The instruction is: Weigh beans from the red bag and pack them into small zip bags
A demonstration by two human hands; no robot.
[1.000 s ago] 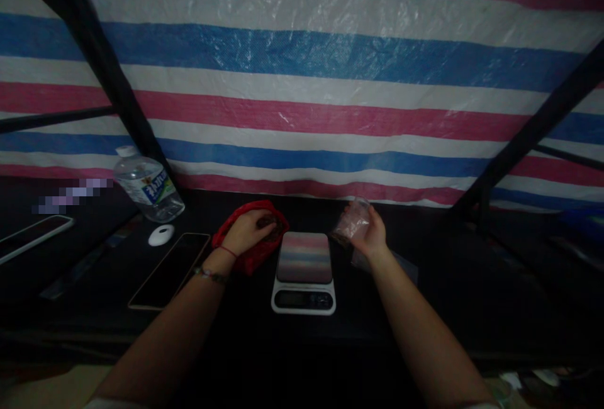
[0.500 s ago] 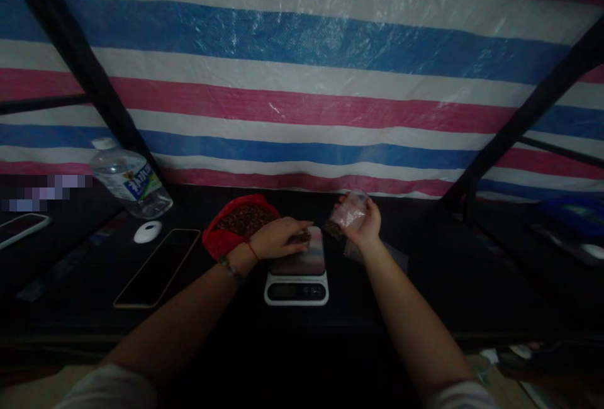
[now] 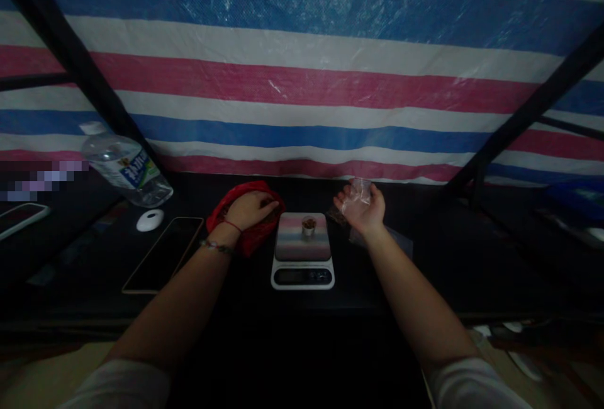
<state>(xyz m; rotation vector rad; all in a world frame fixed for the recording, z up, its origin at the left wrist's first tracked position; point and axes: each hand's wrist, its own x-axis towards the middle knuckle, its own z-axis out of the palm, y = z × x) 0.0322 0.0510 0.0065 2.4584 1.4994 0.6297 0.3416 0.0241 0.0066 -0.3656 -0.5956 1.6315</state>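
Observation:
My left hand [image 3: 250, 209] reaches into a red bag [image 3: 245, 242] of small brown pieces, left of the scale. Its fingers are curled down inside the bag and partly hidden. A white kitchen scale [image 3: 303, 267] with a shiny platform sits in the middle of the dark table. A small cup [image 3: 308, 226] holding brown pieces stands on the platform. My right hand [image 3: 364, 211] is raised palm-up to the right of the scale, holding a small clear plastic bag [image 3: 357, 192] between thumb and fingers.
A water bottle [image 3: 125, 167], a white oval object [image 3: 150, 220] and a dark phone [image 3: 165, 255] lie to the left. Another phone [image 3: 19, 217] is at the far left. More clear bags [image 3: 399, 244] lie under my right wrist. Black metal bars [image 3: 519, 119] cross a striped tarp [image 3: 302, 82] behind.
My left hand carried brown pieces from the red bag over the scale and has gone back into the bag. A small cup with brown pieces now shows on the platform.

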